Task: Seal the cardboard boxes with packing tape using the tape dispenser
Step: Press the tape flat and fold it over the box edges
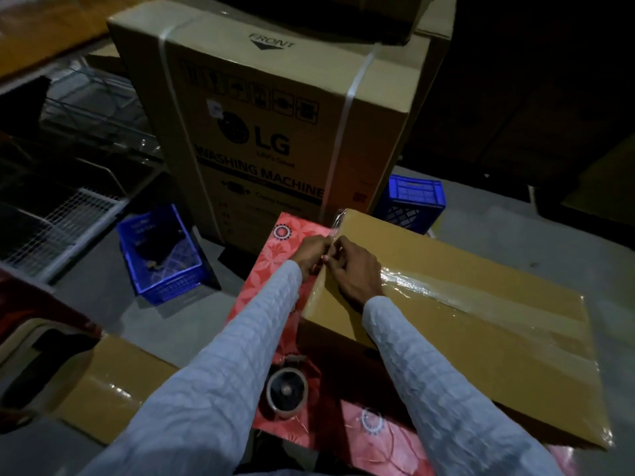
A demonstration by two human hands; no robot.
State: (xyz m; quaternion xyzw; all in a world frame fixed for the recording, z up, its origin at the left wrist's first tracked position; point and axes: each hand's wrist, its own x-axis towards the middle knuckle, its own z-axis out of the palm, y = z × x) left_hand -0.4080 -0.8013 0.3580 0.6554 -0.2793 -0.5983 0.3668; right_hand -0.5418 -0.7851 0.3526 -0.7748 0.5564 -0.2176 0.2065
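Both hands meet at the left edge of a flat, smooth brown cardboard box (464, 324) lying on a red floral-patterned surface (275, 255); the left hand (309, 252) and right hand (350, 269) have fingertips pinched together on a glossy, wrinkled strip of clear packing tape (446, 290) that runs along the box's top seam to the right. The round tape dispenser (287, 389) lies near, between the pale textured sleeves. Far behind stands a tall strapped washing-machine carton (275, 125), flanked by two blue slotted plastic crates (161, 255)
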